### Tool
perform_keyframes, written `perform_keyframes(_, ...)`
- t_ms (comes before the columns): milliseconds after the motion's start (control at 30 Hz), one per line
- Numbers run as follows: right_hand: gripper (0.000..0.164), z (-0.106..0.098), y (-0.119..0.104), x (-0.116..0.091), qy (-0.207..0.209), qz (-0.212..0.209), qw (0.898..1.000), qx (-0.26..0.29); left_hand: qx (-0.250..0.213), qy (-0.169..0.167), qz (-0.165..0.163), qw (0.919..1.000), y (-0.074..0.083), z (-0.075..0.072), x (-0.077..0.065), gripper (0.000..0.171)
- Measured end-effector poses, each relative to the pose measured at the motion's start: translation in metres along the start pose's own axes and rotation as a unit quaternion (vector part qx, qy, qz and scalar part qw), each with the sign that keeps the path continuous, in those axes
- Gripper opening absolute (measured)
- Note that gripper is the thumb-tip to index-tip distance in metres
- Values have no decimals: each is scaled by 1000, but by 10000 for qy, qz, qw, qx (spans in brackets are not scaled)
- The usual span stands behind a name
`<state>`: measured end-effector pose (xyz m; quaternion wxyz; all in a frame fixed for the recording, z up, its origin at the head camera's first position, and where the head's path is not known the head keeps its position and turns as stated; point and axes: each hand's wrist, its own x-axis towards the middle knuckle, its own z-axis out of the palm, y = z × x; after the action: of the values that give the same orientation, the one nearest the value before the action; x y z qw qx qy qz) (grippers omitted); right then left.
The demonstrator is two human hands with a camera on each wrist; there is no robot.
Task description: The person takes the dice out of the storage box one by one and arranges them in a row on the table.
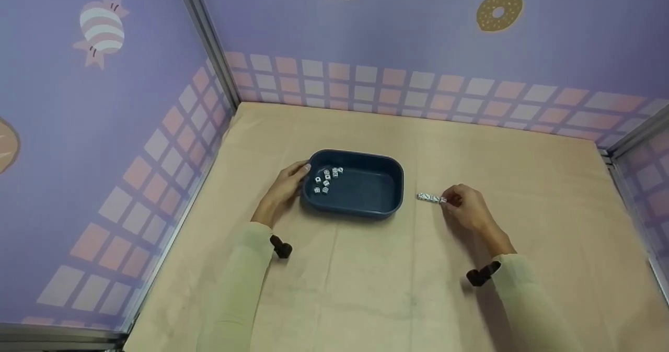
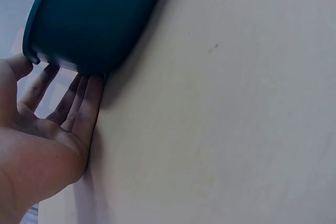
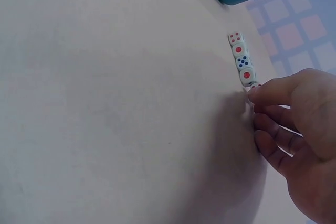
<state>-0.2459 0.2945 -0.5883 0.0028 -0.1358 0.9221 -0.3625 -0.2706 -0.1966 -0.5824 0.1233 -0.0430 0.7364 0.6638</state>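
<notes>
A dark blue rectangular tub (image 1: 360, 212) stands on the cloth-covered table, with several white dice (image 1: 326, 176) loose in its left part. At the tub's left end, my left hand (image 1: 286, 185) holds it, thumb at the rim and the other fingers against the outer wall (image 2: 89, 30). To the right of the tub, several dice form a straight row (image 1: 428, 197), showing red and blue pips in the right wrist view. My right hand (image 1: 468, 205) pinches a die (image 3: 255, 85) between thumb and forefinger at the row's near right end; the fingertips partly hide that die.
A pale cloth (image 1: 366, 284) covers the table. Patterned purple panels (image 1: 418, 38) rise behind it and on both sides, joined by metal posts (image 1: 206, 38). A dark wrist mount (image 1: 282, 247) sticks out from the left sleeve, another (image 1: 482, 274) from the right.
</notes>
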Motion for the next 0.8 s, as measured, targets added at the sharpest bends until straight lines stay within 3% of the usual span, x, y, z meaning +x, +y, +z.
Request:
perform_keyframes(267,20,4,6,2,-30,-119,9999,48,-168,17,-121,9998,1,-1,-1,53)
perform_keyframes(467,22,5,14,2,-191,136,9984,511,-243,-76,-36,9997,-1,-1,1,52)
perform_keyframes(800,17,9,15,4,-27,320,9973,654,-234,11,40,9997,0,0,1,51)
